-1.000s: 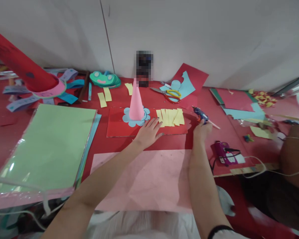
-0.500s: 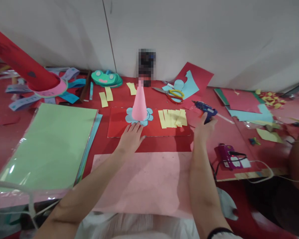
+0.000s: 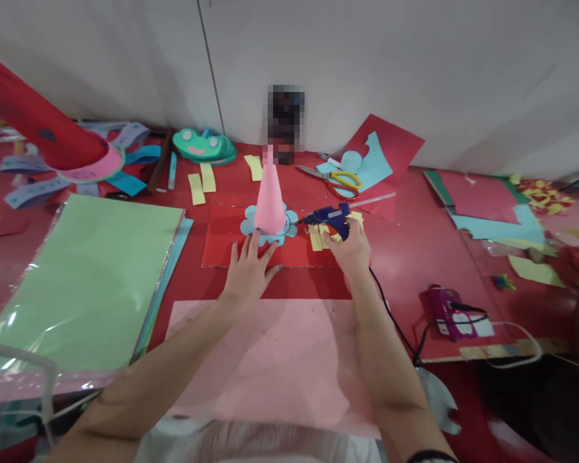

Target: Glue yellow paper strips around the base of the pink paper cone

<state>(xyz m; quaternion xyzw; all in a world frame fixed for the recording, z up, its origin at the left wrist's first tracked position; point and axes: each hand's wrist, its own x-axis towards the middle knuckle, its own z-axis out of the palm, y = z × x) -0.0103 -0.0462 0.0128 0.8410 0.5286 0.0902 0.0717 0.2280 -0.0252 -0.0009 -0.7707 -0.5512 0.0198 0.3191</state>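
Observation:
A pink paper cone (image 3: pixel 270 199) stands upright on a blue paper flower (image 3: pixel 275 240), which lies on a red board (image 3: pixel 222 241). My left hand (image 3: pixel 248 267) rests with fingers spread at the near edge of the flower, fingertips by the cone's base. My right hand (image 3: pixel 352 249) is wrapped around the grip of a dark blue glue gun (image 3: pixel 330 217), a clear glue stick poking out of its rear. The gun's nozzle points left, close to the flower's right petals. Yellow paper strips (image 3: pixel 317 239) lie on the board, partly hidden beneath the gun and hand.
Scissors (image 3: pixel 343 181) lie behind the board beside blue and red paper offcuts. Green paper in clear film (image 3: pixel 96 276) is at left, green frog cutouts (image 3: pixel 200 146) at the back. A purple power socket (image 3: pixel 446 312) with cords sits at right. Pink paper (image 3: pixel 270 360) covers the front.
My right hand has carried the glue gun leftward from beyond the board to beside the flower. The fingers of my left hand have spread wider near the cone's base.

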